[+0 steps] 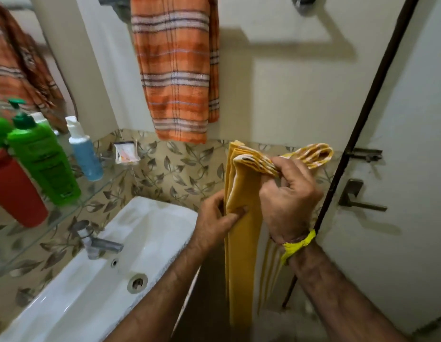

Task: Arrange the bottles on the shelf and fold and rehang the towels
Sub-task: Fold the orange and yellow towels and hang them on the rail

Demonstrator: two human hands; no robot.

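Midair, yellow towel (240, 230) hangs folded; right hand (287, 193) grips its striped top edge, left hand (215, 215) pinches the side. Sink (96, 280) left, door handle (357, 199) right, orange towel (176, 70) above.

Both hands grip a folded yellow towel (240, 218): left hand (215, 218) pinches mid-length, right hand (287, 193) holds the top. Orange striped towel (175, 70) hangs on the rail. Bottles stand on the glass shelf (66, 213).
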